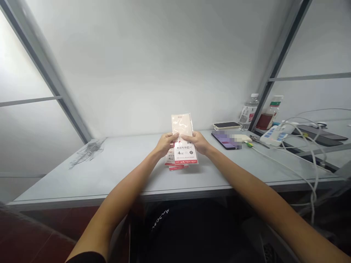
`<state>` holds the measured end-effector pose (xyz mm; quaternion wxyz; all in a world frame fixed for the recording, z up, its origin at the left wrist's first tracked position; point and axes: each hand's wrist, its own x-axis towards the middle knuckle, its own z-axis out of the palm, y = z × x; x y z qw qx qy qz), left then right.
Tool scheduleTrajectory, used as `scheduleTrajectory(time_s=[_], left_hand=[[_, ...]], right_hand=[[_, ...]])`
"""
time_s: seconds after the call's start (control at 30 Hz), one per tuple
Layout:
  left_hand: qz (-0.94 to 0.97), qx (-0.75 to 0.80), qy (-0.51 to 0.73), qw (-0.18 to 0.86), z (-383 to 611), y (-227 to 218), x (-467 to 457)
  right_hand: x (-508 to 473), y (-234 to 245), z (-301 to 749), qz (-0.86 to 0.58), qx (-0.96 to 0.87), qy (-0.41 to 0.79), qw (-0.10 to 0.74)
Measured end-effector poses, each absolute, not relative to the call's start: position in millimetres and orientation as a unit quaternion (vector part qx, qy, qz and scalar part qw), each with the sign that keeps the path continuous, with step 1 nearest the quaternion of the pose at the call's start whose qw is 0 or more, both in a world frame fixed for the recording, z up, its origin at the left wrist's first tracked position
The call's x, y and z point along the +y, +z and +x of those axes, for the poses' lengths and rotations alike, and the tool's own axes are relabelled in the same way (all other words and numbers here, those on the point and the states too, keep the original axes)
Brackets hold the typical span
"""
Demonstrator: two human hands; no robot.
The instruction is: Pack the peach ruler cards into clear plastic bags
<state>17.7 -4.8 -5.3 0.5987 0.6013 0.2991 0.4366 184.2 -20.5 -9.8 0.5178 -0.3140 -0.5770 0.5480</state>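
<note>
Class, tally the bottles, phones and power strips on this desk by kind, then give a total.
Bottles: 2 (a clear water bottle, a bottle with dark red contents)
Phones: 2 (a phone in a pale case, a phone with a purple screen)
Power strips: 1 (a white power strip)
Total: 5

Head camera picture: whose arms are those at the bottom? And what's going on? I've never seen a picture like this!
A person wears this camera on their head, and it looks forward and down, so those arms are the person's own. Their left hand and right hand hold a clear plastic packet with a red-and-white label, a ruler set for exams. More red-edged packets sit just below it. On the pale grey table are a black phone with a blurred screen, a clear plastic water bottle and a white power strip.
</note>
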Motion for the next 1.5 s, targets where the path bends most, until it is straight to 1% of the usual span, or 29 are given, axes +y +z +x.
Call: scheduleTrajectory(time_s=[0.2,0.43,0.63,0.93,1.3,1.5], left_hand=[[0.593,0.273,0.405,0.641,15.7,1.8,-8.6],[0.584,0.242,0.391,0.669,11.7,-4.5,-1.8],[0.584,0.246,0.363,0.683,8.8,-6.8,-0.5],[0.609,0.253,0.363,0.658,13.2,-1.4,-8.7],[0.595,0.261,0.404,0.644,16.7,-5.9,-7.6],[0.593,0.308,0.440,0.600,22.9,-11.8,-5.7]], right_hand=[[-22.1,-8.1,183.2,-0.319,-0.573,0.545,0.522],[-26.3,-4.6,182.1,-0.280,-0.556,0.592,0.512],[-23.6,-9.3,182.8,-0.278,-0.590,0.566,0.505],[-25.0,-9.0,181.0,-0.294,-0.593,0.549,0.510],[-25.3,-11.9,178.7,-0.290,-0.599,0.550,0.505],[-17.5,-17.7,177.7,-0.309,-0.579,0.555,0.511]])
